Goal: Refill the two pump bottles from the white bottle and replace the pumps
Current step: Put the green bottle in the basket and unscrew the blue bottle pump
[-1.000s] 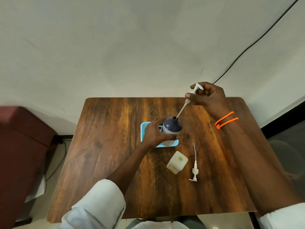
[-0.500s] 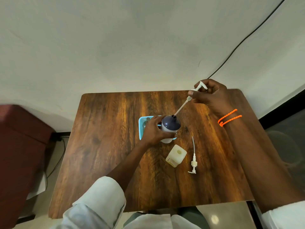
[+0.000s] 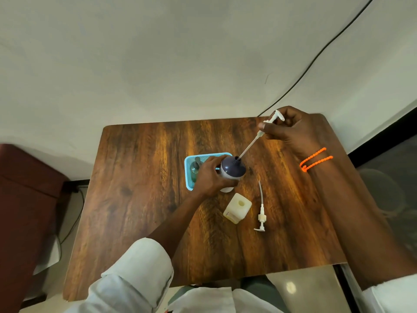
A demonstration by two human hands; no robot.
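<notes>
I am gripping the dark bottle (image 3: 232,169) with my left hand (image 3: 213,177) by the tray (image 3: 188,177); my right hand (image 3: 291,129) is pinching its pump (image 3: 268,125), tube tip in the neck. Cube bottle (image 3: 237,207) is standing open on the bench (image 3: 140,199), second pump (image 3: 261,213) beside it.

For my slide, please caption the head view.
Left hand steadies dark-topped bottle; right hand holds pump, tube in the neck.

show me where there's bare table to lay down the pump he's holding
Bare wood spans the table's left half, left of the blue basket, and the near strip below the square bottle and loose pump. The middle is crowded round the dark-topped bottle.
</notes>
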